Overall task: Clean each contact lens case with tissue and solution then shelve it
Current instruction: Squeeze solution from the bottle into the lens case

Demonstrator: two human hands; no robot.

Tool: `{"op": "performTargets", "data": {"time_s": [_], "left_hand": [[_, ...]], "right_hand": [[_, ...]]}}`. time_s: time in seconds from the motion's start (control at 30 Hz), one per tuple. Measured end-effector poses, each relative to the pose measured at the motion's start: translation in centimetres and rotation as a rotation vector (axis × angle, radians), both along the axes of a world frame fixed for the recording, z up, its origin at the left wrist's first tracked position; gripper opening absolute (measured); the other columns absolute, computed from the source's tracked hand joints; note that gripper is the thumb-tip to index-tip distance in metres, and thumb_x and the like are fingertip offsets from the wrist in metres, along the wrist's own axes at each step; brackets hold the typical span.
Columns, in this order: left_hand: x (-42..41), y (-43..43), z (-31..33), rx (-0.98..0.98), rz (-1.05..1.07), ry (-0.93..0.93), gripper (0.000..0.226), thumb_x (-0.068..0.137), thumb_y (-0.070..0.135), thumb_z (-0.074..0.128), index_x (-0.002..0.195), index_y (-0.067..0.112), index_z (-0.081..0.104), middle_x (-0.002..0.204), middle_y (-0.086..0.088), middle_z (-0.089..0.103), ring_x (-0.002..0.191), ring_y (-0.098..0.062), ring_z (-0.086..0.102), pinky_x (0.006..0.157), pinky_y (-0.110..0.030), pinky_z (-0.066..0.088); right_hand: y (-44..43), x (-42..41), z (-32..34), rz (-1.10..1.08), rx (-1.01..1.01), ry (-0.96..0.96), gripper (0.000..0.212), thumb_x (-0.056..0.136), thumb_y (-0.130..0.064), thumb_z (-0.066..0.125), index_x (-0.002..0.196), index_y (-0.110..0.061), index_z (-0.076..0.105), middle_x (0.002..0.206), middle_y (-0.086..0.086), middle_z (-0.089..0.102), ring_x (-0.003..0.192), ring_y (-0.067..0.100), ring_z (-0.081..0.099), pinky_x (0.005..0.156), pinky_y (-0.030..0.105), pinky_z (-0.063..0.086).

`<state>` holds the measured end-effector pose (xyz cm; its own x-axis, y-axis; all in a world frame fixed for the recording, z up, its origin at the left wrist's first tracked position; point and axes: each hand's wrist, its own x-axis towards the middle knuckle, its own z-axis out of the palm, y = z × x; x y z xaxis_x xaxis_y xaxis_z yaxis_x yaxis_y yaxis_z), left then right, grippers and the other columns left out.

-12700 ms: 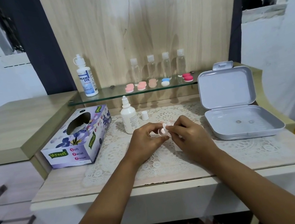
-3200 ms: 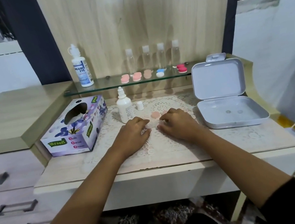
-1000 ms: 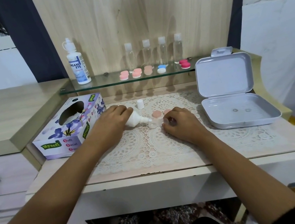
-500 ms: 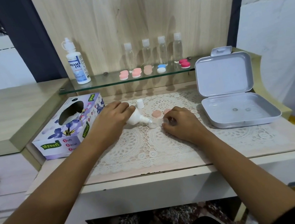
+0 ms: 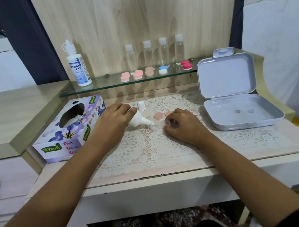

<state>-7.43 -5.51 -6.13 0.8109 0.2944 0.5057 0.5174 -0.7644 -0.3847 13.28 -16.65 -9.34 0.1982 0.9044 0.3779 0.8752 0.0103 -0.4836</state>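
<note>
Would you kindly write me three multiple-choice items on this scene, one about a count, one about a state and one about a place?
1. How many clear bottles stand on the glass shelf? A two; B three; C four.
2. The small white bottle is: A upright, capped; B tilted in the left hand, uncapped; C lying untouched.
3. The tissue box stands: A on the table, left of the lace mat; B on the glass shelf; C on the floor.
Answers: C, four white-capped bottles line the shelf; B, its bare nozzle slants down to the clear case; A, it sits at the mat's left edge.
</note>
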Motion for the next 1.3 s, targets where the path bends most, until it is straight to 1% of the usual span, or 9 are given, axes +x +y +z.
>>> {"op": "performTargets", "data": {"time_s": [0.27, 0.4, 0.57, 0.8, 0.9, 1.07, 1.2, 1.3], "left_hand": [[0.0, -0.1, -0.1, 0.010, -0.002, -0.020, 0.052, 0.060, -0.004, 0.080, 0.108, 0.004, 0.063, 0.099, -0.014, 0.066, 0.091, -0.033, 0.060, 0.077, -0.042, 0.053], [0.0, -0.1, -0.1, 0.012, -0.006, -0.029, 0.053, 0.058, -0.005, 0.081, 0.108, 0.004, 0.063, 0.098, -0.014, 0.066, 0.090, -0.033, 0.061, 0.077, -0.041, 0.053], [-0.1, -0.2, 0.0, -0.022, -0.012, -0.050, 0.054, 0.059, 0.002, 0.083, 0.109, 0.002, 0.062, 0.100, -0.015, 0.066, 0.090, -0.034, 0.060, 0.078, -0.042, 0.053], [0.4, -0.7, 0.2, -0.062, -0.029, -0.087, 0.056, 0.060, 0.006, 0.085, 0.111, 0.000, 0.062, 0.102, -0.018, 0.066, 0.090, -0.035, 0.062, 0.076, -0.043, 0.053], [1.1, -0.9, 0.5, -0.056, -0.054, -0.087, 0.057, 0.058, 0.005, 0.085, 0.110, 0.000, 0.062, 0.101, -0.018, 0.066, 0.089, -0.035, 0.063, 0.075, -0.043, 0.053], [2.1, -0.9, 0.9, -0.040, -0.100, -0.072, 0.057, 0.055, 0.002, 0.086, 0.108, 0.001, 0.064, 0.098, -0.017, 0.067, 0.086, -0.034, 0.063, 0.071, -0.041, 0.053], [2.7, -1.1, 1.0, -0.038, -0.124, -0.070, 0.055, 0.053, 0.000, 0.086, 0.104, 0.002, 0.065, 0.095, -0.015, 0.067, 0.085, -0.033, 0.064, 0.069, -0.039, 0.053], [2.9, -1.0, 0.9, -0.034, -0.125, -0.069, 0.055, 0.053, -0.001, 0.085, 0.104, 0.002, 0.066, 0.095, -0.014, 0.067, 0.086, -0.033, 0.063, 0.070, -0.040, 0.053]], "right_hand": [[-0.1, -0.1, 0.1, -0.002, -0.002, -0.010, 0.021, 0.083, -0.030, 0.057, 0.094, -0.013, 0.066, 0.086, -0.006, 0.049, 0.091, 0.021, 0.048, 0.084, 0.037, 0.042], [0.0, 0.0, 0.1, 0.000, 0.002, -0.008, 0.021, 0.083, -0.030, 0.058, 0.094, -0.014, 0.066, 0.086, -0.007, 0.048, 0.087, 0.018, 0.045, 0.084, 0.037, 0.042], [0.1, -0.1, -0.1, -0.003, 0.012, 0.008, 0.019, 0.083, -0.029, 0.057, 0.092, -0.014, 0.066, 0.084, -0.009, 0.047, 0.086, 0.017, 0.045, 0.086, 0.037, 0.042], [0.1, 0.0, -0.2, 0.002, 0.017, -0.002, 0.020, 0.082, -0.030, 0.058, 0.093, -0.015, 0.066, 0.085, -0.008, 0.048, 0.088, 0.019, 0.048, 0.085, 0.037, 0.043], [0.1, 0.0, -0.2, 0.002, 0.016, -0.003, 0.021, 0.082, -0.031, 0.058, 0.093, -0.015, 0.066, 0.085, -0.008, 0.048, 0.087, 0.018, 0.047, 0.083, 0.036, 0.043], [0.1, 0.1, -0.1, 0.010, 0.009, -0.002, 0.023, 0.082, -0.032, 0.060, 0.097, -0.016, 0.067, 0.088, -0.006, 0.050, 0.091, 0.022, 0.050, 0.083, 0.035, 0.043], [0.0, 0.1, -0.1, 0.012, 0.004, -0.010, 0.024, 0.082, -0.034, 0.061, 0.097, -0.015, 0.067, 0.085, -0.008, 0.045, 0.090, 0.021, 0.048, 0.081, 0.034, 0.041], [0.1, 0.1, 0.0, 0.016, 0.003, -0.012, 0.025, 0.082, -0.034, 0.061, 0.097, -0.014, 0.067, 0.086, -0.008, 0.045, 0.090, 0.021, 0.048, 0.081, 0.033, 0.040]]}}
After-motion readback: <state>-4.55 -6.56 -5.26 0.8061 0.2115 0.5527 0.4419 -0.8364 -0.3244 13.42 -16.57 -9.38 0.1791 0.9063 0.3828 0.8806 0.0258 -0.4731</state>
